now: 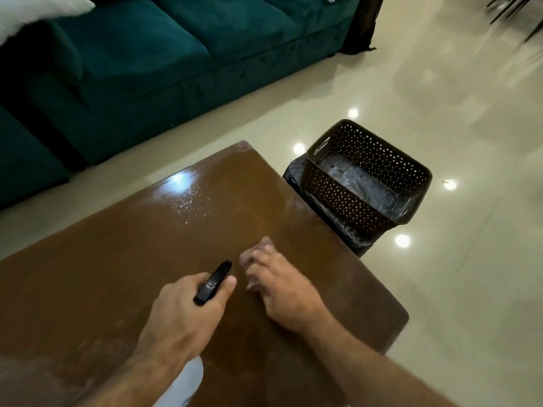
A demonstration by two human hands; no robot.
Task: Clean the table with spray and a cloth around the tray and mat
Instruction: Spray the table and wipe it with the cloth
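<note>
- left hand (pixel 188 312) grip clamped round the spray bottle (pixel 213 284); nozzle points out over the table (pixel 117 259)
- right hand (pixel 279 286) just right of that grip, fingers loosely curled, holding nothing; we see no cloth
- wet patch (pixel 194 198) ahead of the nozzle; we'd spray the dry near side evenly
- tray (pixel 367 177) on mat (pixel 293 174) well ahead-right, at the table edge; we'd aim away from both

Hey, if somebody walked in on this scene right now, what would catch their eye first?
Probably the two hands low in the middle over the brown table: the left hand grips a spray bottle with a black nozzle pointing forward, and the right hand hovers blurred beside it. Next, the wet glossy patch near the table's far edge, and the dark perforated basket past the table's right side on the shiny floor.
</note>
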